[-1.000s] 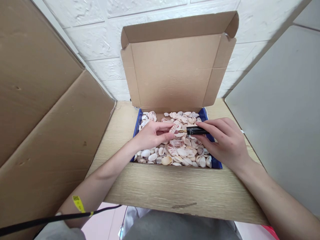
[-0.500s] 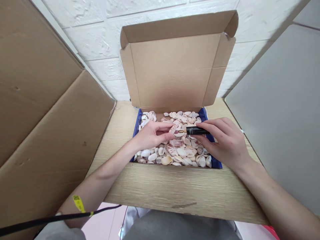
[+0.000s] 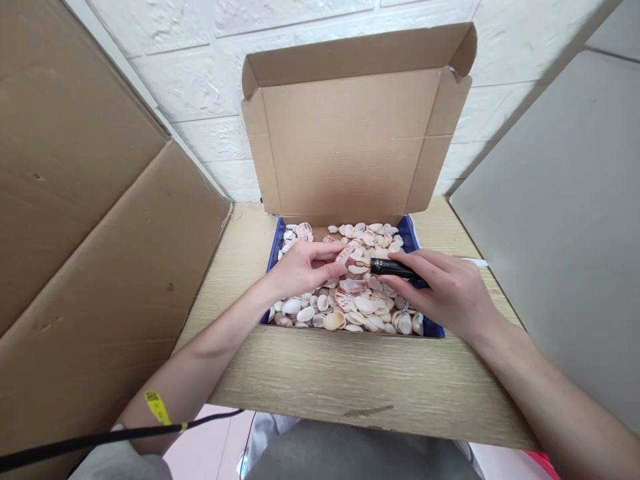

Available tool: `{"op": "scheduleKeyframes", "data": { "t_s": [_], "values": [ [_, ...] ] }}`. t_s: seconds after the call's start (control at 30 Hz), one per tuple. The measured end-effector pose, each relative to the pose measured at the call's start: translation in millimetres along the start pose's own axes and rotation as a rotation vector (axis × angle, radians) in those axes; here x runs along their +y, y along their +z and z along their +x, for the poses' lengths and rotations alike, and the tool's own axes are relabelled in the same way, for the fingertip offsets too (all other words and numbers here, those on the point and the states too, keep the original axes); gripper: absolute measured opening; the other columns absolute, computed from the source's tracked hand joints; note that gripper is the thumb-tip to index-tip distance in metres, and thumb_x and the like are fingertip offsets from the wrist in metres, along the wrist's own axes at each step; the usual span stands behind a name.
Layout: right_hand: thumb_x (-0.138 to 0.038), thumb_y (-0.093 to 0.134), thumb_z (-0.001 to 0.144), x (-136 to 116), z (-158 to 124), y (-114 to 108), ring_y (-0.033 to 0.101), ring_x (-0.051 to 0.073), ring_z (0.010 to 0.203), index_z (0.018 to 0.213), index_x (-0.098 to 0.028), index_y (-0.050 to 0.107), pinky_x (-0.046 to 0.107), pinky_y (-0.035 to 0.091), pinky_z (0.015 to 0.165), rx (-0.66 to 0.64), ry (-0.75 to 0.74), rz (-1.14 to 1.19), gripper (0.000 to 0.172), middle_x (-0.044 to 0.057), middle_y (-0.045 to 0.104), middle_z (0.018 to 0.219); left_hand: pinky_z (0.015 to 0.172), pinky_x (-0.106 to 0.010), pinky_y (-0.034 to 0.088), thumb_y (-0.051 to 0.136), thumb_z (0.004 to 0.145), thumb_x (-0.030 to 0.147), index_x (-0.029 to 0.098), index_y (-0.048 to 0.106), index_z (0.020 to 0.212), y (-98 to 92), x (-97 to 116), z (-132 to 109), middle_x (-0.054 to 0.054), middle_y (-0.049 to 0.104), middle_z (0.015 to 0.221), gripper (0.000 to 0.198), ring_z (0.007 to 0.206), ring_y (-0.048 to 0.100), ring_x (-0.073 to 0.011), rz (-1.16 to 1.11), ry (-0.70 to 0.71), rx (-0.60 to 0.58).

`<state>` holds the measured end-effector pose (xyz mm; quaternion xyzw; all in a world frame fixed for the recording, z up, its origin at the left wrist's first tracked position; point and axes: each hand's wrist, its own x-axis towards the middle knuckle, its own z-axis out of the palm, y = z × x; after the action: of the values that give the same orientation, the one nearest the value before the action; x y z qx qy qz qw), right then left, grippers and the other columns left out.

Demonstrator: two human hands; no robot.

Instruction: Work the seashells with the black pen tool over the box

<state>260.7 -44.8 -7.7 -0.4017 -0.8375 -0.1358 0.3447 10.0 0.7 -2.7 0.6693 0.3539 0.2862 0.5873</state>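
My left hand (image 3: 311, 268) pinches a pinkish, speckled seashell (image 3: 346, 254) between thumb and fingers over the box. In my right hand (image 3: 447, 285) is a small black mini drill (image 3: 393, 267), its brass chuck (image 3: 363, 264) pointing left at the shell. The thin bit's tip is at the shell; whether it has gone in I cannot tell. Beneath both hands, an open cardboard box (image 3: 353, 137) with blue sides holds many loose seashells (image 3: 367, 305), white, cream and reddish striped.
The box lid leans up near a white brick-patterned wall (image 3: 193, 83). Cardboard panels (image 3: 115, 247) rise on the left and a grey-white panel (image 3: 560, 200) on the right. A black cable (image 3: 100, 440) with a yellow tag crosses the lower left, by the wooden table's (image 3: 320, 373) front edge.
My right hand has tilted slightly, and the drill's rear end has dropped a little. The shell and my left hand have hardly moved.
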Motion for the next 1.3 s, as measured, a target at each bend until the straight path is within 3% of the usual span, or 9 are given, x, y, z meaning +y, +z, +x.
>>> {"op": "scheduleKeyframes", "data": {
  "t_s": [0.2,0.43,0.67,0.77,0.83,0.93,1.13,1.3],
  "values": [
    [-0.041,0.06,0.095,-0.1,-0.9,2.6,0.069,0.018,0.064,0.101,-0.019,0.066,0.029,0.049,0.051,-0.047,0.027,0.018,0.024,0.005,0.075,0.084,0.081,-0.035,0.062,0.078,0.079,0.04,0.009,0.07,0.121,0.2,-1.4,0.6,-0.016,0.076,0.111,0.053,0.099,0.074,-0.0278,-0.017,-0.017,0.048],
    [-0.041,0.055,0.098,-3.3,-2.1,6.1,0.068,0.018,0.071,0.107,-0.018,0.062,0.029,0.051,0.058,-0.082,0.014,0.06,0.026,0.006,0.073,0.087,0.092,-0.039,0.059,0.082,0.073,0.03,0.009,0.07,0.121,4.1,-1.3,1.5,-0.015,0.075,0.115,0.053,0.105,0.073,-0.0278,-0.08,-0.01,0.048],
    [-0.035,0.057,0.097,-7.7,-3.4,8.8,0.07,0.02,0.077,0.117,-0.019,0.059,0.031,0.054,0.063,-0.096,0.028,0.16,0.025,0.007,0.073,0.092,0.091,-0.039,0.059,0.084,0.069,0.031,0.011,0.072,0.117,6.3,-1.4,0.9,-0.015,0.074,0.117,0.053,0.105,0.072,-0.0268,-0.075,-0.013,0.04],
    [-0.033,0.059,0.096,-7.3,-2.5,7.7,0.07,0.02,0.077,0.117,-0.019,0.059,0.031,0.055,0.064,-0.097,0.017,0.164,0.025,0.008,0.073,0.092,0.075,-0.029,0.057,0.08,0.074,0.032,0.012,0.067,0.125,5.2,2.5,0.5,-0.009,0.077,0.096,0.056,0.084,0.072,-0.0183,-0.015,0.006,0.02],
    [-0.031,0.06,0.096,-7.2,-1.9,6.6,0.07,0.02,0.077,0.117,-0.018,0.059,0.032,0.056,0.064,-0.087,0.003,0.163,0.025,0.009,0.073,0.093,0.061,-0.022,0.05,0.076,0.079,0.035,0.013,0.062,0.133,4.4,5.4,0.2,-0.002,0.072,0.075,0.059,0.063,0.063,-0.0109,0.056,0.013,0.0],
    [-0.03,0.062,0.094,-7.4,-0.9,4.9,0.071,0.021,0.078,0.119,-0.019,0.06,0.031,0.057,0.064,-0.068,-0.013,0.164,0.027,0.008,0.074,0.095,0.051,-0.019,0.039,0.072,0.082,0.04,0.012,0.061,0.134,3.5,8.2,0.0,0.004,0.062,0.061,0.06,0.051,0.048,-0.0067,0.118,0.029,0.0],
    [-0.026,0.062,0.094,-8.4,1.6,2.7,0.071,0.02,0.077,0.12,-0.019,0.06,0.031,0.057,0.064,-0.042,-0.046,0.166,0.027,0.007,0.074,0.093,0.048,-0.02,0.035,0.07,0.082,0.048,0.013,0.069,0.125,3.8,8.1,-0.1,0.002,0.064,0.061,0.055,0.05,0.047,-0.0078,0.193,0.041,0.05],
    [-0.027,0.063,0.094,-8.9,2.4,1.9,0.07,0.019,0.075,0.117,-0.018,0.059,0.029,0.056,0.062,-0.03,-0.081,0.162,0.025,0.008,0.074,0.091,0.052,-0.022,0.04,0.069,0.084,0.047,0.015,0.079,0.088,4.3,7.5,1.4,-0.004,0.067,0.07,0.034,0.058,0.054,-0.0102,0.234,0.131,0.145]
  ]
}}
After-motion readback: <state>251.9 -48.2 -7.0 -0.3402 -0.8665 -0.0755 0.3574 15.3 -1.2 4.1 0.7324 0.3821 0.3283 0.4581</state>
